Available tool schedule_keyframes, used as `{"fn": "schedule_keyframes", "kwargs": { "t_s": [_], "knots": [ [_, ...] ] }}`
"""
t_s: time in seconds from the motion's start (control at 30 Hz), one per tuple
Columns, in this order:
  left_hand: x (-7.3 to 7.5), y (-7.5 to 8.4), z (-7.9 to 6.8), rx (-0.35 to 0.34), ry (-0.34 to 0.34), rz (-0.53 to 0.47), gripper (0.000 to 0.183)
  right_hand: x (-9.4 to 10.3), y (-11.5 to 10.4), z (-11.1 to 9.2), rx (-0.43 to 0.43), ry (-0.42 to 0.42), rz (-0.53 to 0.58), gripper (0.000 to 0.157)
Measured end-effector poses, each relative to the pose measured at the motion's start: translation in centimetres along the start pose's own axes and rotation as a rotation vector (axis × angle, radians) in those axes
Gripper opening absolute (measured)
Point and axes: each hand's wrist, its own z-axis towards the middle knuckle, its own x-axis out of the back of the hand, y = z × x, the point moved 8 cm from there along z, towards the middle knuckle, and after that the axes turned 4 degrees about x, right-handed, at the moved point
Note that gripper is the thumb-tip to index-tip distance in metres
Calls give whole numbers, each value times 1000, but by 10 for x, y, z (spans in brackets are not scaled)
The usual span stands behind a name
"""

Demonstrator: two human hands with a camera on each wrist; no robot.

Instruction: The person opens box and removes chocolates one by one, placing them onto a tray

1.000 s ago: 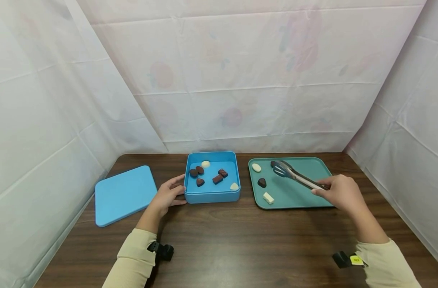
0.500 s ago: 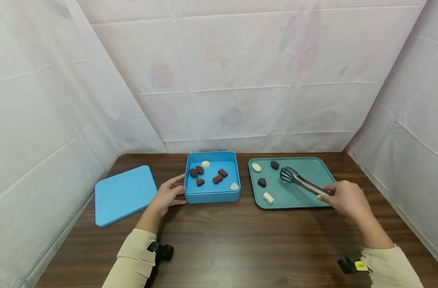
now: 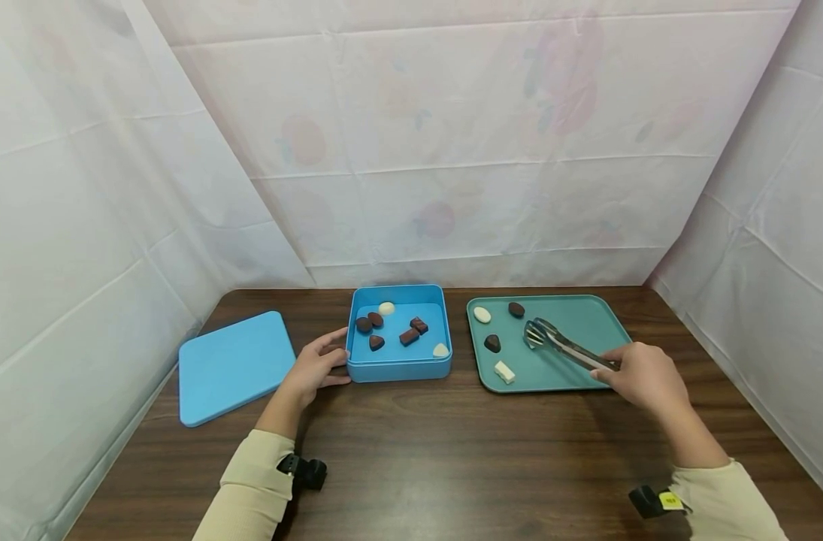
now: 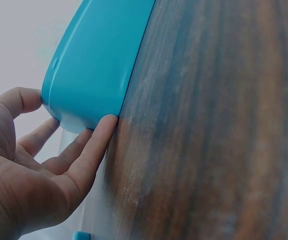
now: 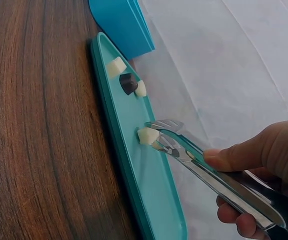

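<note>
My right hand (image 3: 651, 376) grips metal tongs (image 3: 576, 352) over the green tray (image 3: 587, 315). At the tongs' slotted tips is a white chocolate (image 5: 147, 135), mostly covered by them in the head view. Also on the tray are a white oval chocolate (image 3: 482, 315), a dark oval one (image 3: 515, 309), a dark rounded one (image 3: 492, 343) and a white bar-shaped one (image 3: 504, 372). My left hand (image 3: 314, 366) touches the left side of the blue box (image 3: 399, 372), fingertips and thumb against its corner. Several brown chocolates (image 3: 409, 336) and two white ones (image 3: 386, 308) lie inside.
A blue lid (image 3: 235, 368) lies flat at the left of the brown wooden table (image 3: 479, 451). White patterned cloth (image 3: 452, 150) hangs behind the table and along both sides. Between the box and the tray runs a narrow strip of tabletop.
The tongs have shifted right and toward me, uncovering the dark oval chocolate. A white chocolate now shows at their tips. My left hand and the box have stayed put.
</note>
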Motion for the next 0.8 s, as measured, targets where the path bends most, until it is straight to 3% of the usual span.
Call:
{"fn": "schedule_keyframes", "kwargs": {
  "t_s": [0.23, 0.5, 0.8],
  "knots": [
    [9, -22, 23, -13, 20, -11, 55, 3, -1, 0, -17, -4, -5, 52],
    [9, -22, 22, -18, 38, 9, 54, 4, -3, -2, -33, 18, 10, 61],
    [7, -18, 19, -11, 2, -6, 56, 1, -8, 0, -23, -11, 23, 71]
  ]
}}
